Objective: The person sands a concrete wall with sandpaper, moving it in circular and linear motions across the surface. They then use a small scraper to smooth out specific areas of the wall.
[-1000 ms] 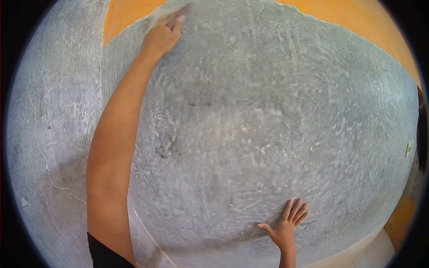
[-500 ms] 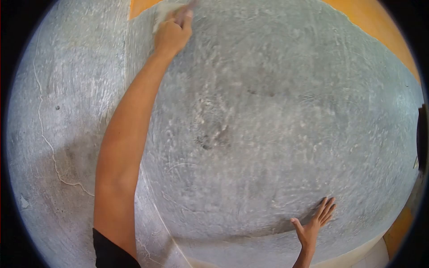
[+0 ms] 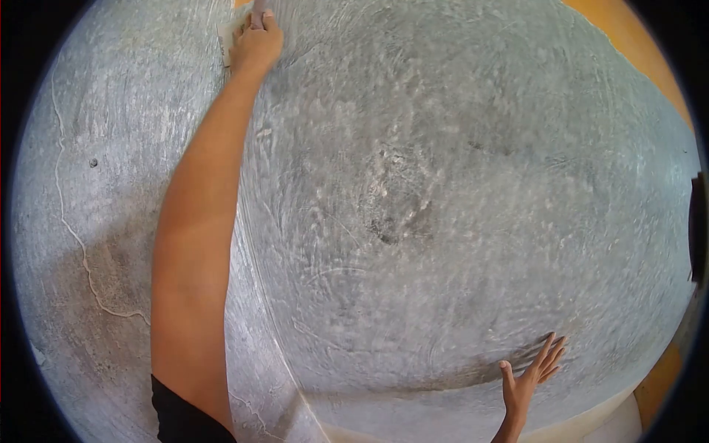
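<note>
High at the upper left, my left hand (image 3: 256,46) is closed around the greyish handle of a flat, pale tool (image 3: 224,44). The tool's plate lies against the grey, streaked wall (image 3: 458,244) near the inner corner, partly covered by my fingers. At the lower right, my right hand (image 3: 526,376) rests on the wall with fingers spread and nothing in it.
A corner line (image 3: 275,325) runs down behind my left arm. The left wall (image 3: 111,221) bears a thin wavy crack and a small hole. Orange paint (image 3: 642,44) shows at the upper right. A dark object (image 3: 697,229) stands at the right edge.
My left hand has moved left with the tool, closer to the corner. The view has shifted slightly, and my right hand appears a little further right, still spread on the wall.
</note>
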### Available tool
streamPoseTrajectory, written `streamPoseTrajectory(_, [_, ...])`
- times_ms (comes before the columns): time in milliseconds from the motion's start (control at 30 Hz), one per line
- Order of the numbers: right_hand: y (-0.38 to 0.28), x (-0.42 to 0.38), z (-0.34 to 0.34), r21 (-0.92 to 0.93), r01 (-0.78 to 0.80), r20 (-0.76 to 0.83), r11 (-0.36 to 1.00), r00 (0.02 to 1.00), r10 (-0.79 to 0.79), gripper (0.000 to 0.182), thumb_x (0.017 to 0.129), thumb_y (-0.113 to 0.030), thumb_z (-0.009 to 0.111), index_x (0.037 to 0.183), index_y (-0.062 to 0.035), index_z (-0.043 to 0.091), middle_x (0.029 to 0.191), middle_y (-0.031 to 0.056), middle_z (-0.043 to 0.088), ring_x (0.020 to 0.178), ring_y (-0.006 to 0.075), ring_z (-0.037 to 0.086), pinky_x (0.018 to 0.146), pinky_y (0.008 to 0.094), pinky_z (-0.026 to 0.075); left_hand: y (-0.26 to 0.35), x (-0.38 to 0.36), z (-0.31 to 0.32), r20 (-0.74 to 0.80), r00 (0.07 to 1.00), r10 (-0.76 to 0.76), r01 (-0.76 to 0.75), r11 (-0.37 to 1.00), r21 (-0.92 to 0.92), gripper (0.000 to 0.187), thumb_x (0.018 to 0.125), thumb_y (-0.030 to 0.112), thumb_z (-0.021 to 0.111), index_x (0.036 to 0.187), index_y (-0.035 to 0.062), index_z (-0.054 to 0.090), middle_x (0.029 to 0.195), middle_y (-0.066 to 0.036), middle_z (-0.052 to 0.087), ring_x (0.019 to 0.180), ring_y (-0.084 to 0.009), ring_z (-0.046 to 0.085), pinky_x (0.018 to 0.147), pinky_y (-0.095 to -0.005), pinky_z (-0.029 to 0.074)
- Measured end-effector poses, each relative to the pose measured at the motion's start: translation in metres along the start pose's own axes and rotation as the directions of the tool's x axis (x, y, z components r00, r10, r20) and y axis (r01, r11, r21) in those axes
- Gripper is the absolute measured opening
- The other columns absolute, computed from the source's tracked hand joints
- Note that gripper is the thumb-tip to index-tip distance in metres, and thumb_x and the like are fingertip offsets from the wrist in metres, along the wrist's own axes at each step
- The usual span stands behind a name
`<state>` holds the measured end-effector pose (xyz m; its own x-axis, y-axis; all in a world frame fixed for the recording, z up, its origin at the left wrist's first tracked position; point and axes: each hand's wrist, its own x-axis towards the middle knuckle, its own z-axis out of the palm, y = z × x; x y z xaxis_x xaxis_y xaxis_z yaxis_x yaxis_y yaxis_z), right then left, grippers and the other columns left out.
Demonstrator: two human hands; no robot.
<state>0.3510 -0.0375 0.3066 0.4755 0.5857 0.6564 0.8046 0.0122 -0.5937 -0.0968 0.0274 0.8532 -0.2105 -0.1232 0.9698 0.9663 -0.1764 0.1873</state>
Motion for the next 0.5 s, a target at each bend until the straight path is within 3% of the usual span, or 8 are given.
streamPoseTrajectory(67, [-0.002, -0.001, -0.002, 0.005, -0.009, 0.004, 1.0, 1.0, 0.009, 0.121, 0.066, -0.087, 0.053, 0.156, -0.0168, 0.01, 0.162, 0.0122, -0.001, 0.148, 0.0349, -0.007, 0.114, 0.0623, -0.005, -0.015, 0.011, -0.005, 0.056, 0.998, -0.021, 0.023, 0.999, -0.037, 0.064, 0.097, 0.055, 0.019, 0.153, 0.0223, 0.019, 0.147, -0.028, 0.037, 0.136, -0.0462, 0.034, 0.112, -0.0485, 0.028])
streamPoseTrajectory(167, [0.005, -0.003, 0.002, -0.004, -0.015, -0.005, 1.0, 1.0, 0.015, 0.118, 0.069, -0.086, 0.05, 0.156, -0.0171, 0.01, 0.162, 0.0116, 0.001, 0.148, 0.0338, -0.006, 0.115, 0.0615, -0.004, -0.027, 0.03, 0.0, 0.105, 0.991, -0.078, 0.073, 0.996, 0.047, 0.071, 0.096, 0.057, 0.019, 0.153, 0.0155, 0.016, 0.145, -0.031, 0.038, 0.133, -0.048, 0.036, 0.111, -0.0489, 0.028])
streamPoseTrajectory(267, [0.001, -0.006, 0.003, 0.055, -0.02, -0.033, 0.998, 0.999, 0.021, 0.115, 0.072, -0.086, 0.046, 0.155, -0.0158, 0.009, 0.162, 0.0114, 0.002, 0.149, 0.0331, -0.003, 0.116, 0.0598, -0.002, -0.023, 0.023, -0.01, 0.26, 0.952, -0.161, 0.134, 0.984, 0.117, 0.075, 0.095, 0.059, 0.02, 0.153, 0.0113, 0.014, 0.14, -0.034, 0.041, 0.132, -0.0497, 0.038, 0.111, -0.0483, 0.028])
streamPoseTrajectory(367, [-0.002, -0.01, 0.012, 0.13, 0.012, -0.09, 0.991, 0.996, 0.0, 0.106, 0.081, -0.082, 0.039, 0.156, -0.0141, 0.008, 0.162, 0.0103, 0.003, 0.149, 0.031, -0.001, 0.117, 0.0576, -0.001, -0.017, -0.022, -0.016, 0.075, 0.996, -0.058, 0.056, 0.998, 0.02, 0.066, 0.098, 0.052, 0.022, 0.148, 0.0102, 0.031, 0.138, -0.022, 0.051, 0.132, -0.0436, 0.042, 0.111, -0.0499, 0.03])
streamPoseTrajectory(467, [-0.007, -0.011, 0.023, 0.175, -0.013, -0.128, 0.984, 0.991, 0.036, 0.101, 0.085, -0.08, 0.03, 0.155, -0.0114, 0.009, 0.161, 0.0118, 0.006, 0.148, 0.0328, 0.002, 0.117, 0.0573, 0.003, -0.026, -0.006, -0.008, 0.042, 0.999, 0.031, -0.033, 0.999, 0.041, 0.063, 0.098, 0.051, 0.025, 0.148, 0.0129, 0.031, 0.138, -0.023, 0.049, 0.128, -0.0454, 0.046, 0.107, -0.0507, 0.035])
streamPoseTrajectory(500, [-0.007, -0.013, 0.027, 0.171, -0.007, -0.171, 0.985, 0.985, 0.036, 0.096, 0.087, -0.078, 0.029, 0.155, -0.0122, 0.009, 0.161, 0.0118, 0.006, 0.148, 0.0326, 0.002, 0.117, 0.0574, 0.003, -0.034, 0.011, -0.003, 0.089, 0.996, -0.021, 0.016, 0.998, 0.06, 0.065, 0.097, 0.054, 0.025, 0.148, 0.0142, 0.032, 0.138, -0.026, 0.048, 0.129, -0.0456, 0.044, 0.108, -0.0495, 0.034])
